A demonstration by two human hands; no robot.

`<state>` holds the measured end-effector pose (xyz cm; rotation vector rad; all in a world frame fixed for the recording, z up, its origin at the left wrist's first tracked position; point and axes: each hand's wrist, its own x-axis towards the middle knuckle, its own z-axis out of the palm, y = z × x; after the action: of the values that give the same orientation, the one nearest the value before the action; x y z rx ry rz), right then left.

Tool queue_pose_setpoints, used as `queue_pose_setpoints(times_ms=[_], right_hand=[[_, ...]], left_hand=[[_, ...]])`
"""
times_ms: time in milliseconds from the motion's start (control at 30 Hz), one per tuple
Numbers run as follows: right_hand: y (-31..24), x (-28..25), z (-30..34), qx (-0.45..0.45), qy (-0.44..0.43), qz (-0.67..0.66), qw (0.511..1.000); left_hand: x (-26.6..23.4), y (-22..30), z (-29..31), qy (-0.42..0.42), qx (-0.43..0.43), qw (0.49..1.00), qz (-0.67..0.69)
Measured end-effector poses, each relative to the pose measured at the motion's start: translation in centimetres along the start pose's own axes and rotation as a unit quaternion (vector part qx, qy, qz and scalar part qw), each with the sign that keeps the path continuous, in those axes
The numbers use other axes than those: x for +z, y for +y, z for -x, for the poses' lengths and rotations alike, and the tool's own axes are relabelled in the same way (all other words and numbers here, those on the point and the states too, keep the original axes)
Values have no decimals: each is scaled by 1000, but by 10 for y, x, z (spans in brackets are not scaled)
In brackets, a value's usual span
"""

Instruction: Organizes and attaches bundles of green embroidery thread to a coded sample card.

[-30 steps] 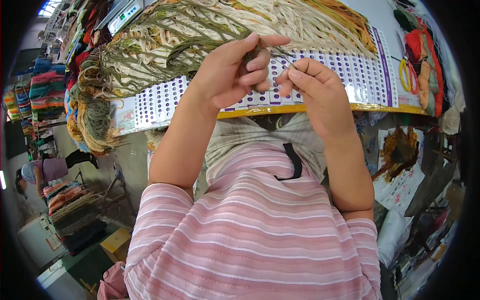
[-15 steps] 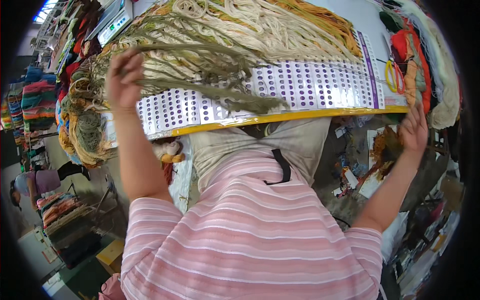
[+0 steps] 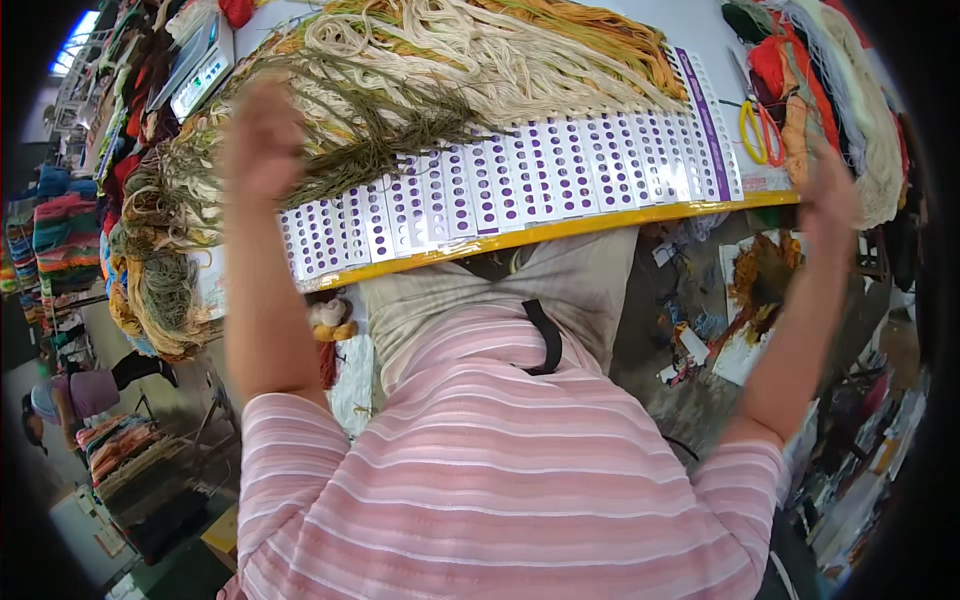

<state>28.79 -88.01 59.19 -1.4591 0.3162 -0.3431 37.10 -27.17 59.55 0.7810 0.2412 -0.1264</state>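
My left hand [image 3: 265, 145], smeared by motion, is at the left end of a bundle of olive-green yarn [image 3: 375, 160]. I cannot make out whether its fingers grip any strands. The olive bundle lies across cream yarn strands [image 3: 450, 55] spread over the table, its lower ends overlapping a card printed with rows of purple dots [image 3: 520, 175]. Far to the right, my right hand [image 3: 830, 200] is raised near the table's corner. It is blurred too, its fingers look stretched out, and nothing shows in it. Nearby lie scissors with yellow and red handles [image 3: 762, 135].
A digital scale [image 3: 200, 75] stands at the far left beside heaped yarn [image 3: 170, 275]. Red and peach skeins [image 3: 790, 90] lie at the right. Yellow tape [image 3: 540, 235] runs along the table's front edge. Scraps [image 3: 695, 345] litter the floor; another person [image 3: 85, 395] is at the left.
The olive strands, stretched out from my left hand before, now lie lower and bunched on the cream yarn. Both hands have moved slightly upward in the picture. The view has shifted slightly.
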Motion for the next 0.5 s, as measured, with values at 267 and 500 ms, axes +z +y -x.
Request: queue_pose_setpoints(times_ms=[267,500], right_hand=[[129,240,54,6,-180,276,944],[128,249,63,-1,-139,298,944]], left_hand=[[64,-173,11,-96,-277,916,-273],[80,-200,-17,-40,-136,819,-555]])
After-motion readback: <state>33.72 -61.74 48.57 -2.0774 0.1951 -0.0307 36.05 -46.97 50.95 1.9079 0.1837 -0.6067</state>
